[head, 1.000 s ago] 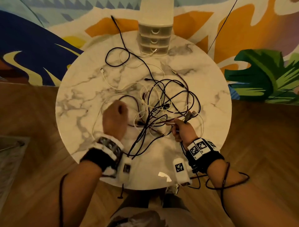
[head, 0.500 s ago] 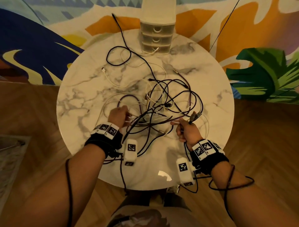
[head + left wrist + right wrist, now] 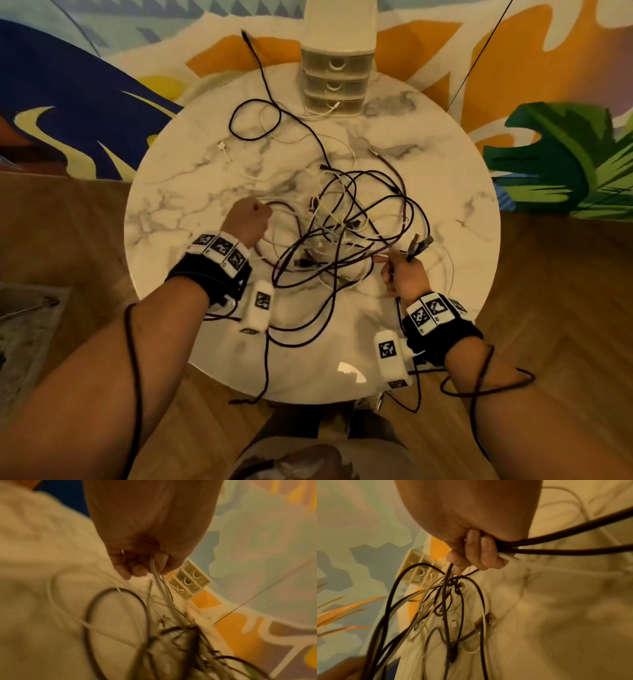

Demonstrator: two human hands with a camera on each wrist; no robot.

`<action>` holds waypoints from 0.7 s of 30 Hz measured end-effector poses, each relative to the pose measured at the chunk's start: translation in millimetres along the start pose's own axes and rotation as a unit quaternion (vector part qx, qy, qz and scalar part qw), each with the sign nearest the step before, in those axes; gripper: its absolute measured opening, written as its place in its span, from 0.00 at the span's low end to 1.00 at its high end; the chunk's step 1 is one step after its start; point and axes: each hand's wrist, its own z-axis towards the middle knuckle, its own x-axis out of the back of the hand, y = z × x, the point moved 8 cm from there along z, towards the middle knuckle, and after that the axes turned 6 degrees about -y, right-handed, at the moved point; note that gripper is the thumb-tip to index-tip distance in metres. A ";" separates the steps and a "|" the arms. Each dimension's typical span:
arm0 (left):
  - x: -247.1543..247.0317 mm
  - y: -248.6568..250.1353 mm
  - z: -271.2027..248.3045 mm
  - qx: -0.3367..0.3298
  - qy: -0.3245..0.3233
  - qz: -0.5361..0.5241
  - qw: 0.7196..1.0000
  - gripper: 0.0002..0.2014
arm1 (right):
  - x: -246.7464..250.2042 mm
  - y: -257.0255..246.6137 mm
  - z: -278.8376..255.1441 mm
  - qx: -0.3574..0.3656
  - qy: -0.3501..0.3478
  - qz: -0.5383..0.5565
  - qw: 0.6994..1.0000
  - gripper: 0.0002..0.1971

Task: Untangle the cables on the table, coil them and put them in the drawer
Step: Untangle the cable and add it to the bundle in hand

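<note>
Early stage: the cables (image 3: 346, 226) lie knotted mid-table (image 3: 178, 205), none coiled, with the left hand (image 3: 246, 222) gripping pale strands, the right hand (image 3: 404, 274) clutching dark cords, and the drawer unit (image 3: 337, 85) at the far edge shut.

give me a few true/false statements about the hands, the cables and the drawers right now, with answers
1. The right hand grips several cables. True.
2. The left hand lies flat and open on the table. False: its fingers are curled round pale cables.
3. The cables are sorted into neat coils. False: they lie in one tangle mid-table.
4. The drawer unit stands at the table's far edge. True.
5. A white cable sticks out of the lowest drawer. True.
6. The top drawer is pulled wide open. False: all three fronts sit flush.
</note>
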 end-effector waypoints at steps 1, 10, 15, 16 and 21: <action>9.8 3.1 1.4 -0.030 0.021 0.055 0.998 0.09 | 7.3 1.5 2.3 -0.002 0.014 0.002 1.000 0.25; -4.4 -23.5 -7.0 -0.046 -0.070 0.101 0.991 0.06 | 12.0 2.8 7.0 -0.002 0.011 0.042 0.999 0.24; 36.4 -6.0 6.7 -0.127 0.027 0.175 0.976 0.09 | 16.8 -5.3 1.6 0.012 0.018 0.031 0.999 0.25; 31.7 -7.6 8.3 -0.125 0.017 0.210 0.970 0.09 | 16.4 -5.3 0.3 0.013 0.017 0.030 0.999 0.25; 19.8 -19.3 -0.3 -0.030 0.093 0.372 0.923 0.19 | 12.4 -2.3 -7.8 -0.008 -0.005 0.070 0.997 0.24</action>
